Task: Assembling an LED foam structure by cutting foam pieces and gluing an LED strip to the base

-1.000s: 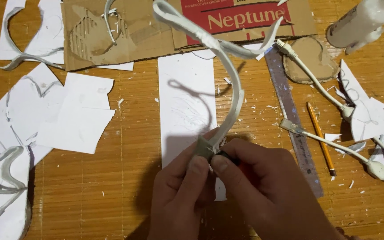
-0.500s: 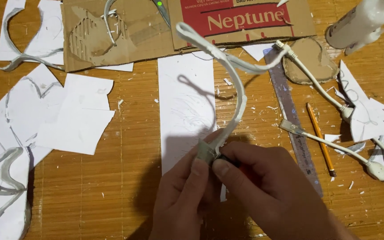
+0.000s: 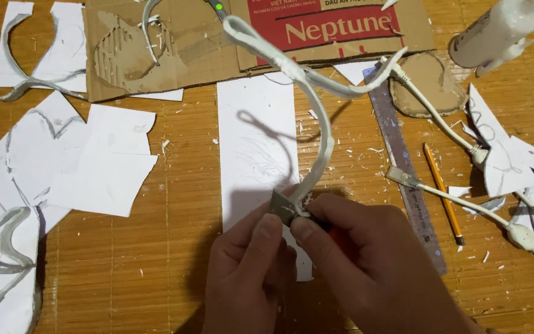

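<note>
Now a small blade (image 3: 281, 206) presses on the end of a white strip (image 3: 319, 133), low in the middle. Left hand (image 3: 251, 278) fingers pinch the blade; right hand (image 3: 366, 263) fingers hold the strip. White paper (image 3: 251, 136) lies under them on the tabletop (image 3: 174, 266).

Both hands, left (image 3: 251, 272) and right (image 3: 366, 260), meet at the near edge, pinching the lower end of a curved strip (image 3: 319, 133) that arches up over a paper sheet (image 3: 251, 142). Behind the sheet lies cardboard (image 3: 174, 43). Paper scraps (image 3: 75, 161) lie to the left. Right of the sheet lie a ruler (image 3: 406, 173), then a pencil (image 3: 443, 192), then cables (image 3: 465, 201). A glue bottle (image 3: 495, 28) lies far right, behind them.
</note>
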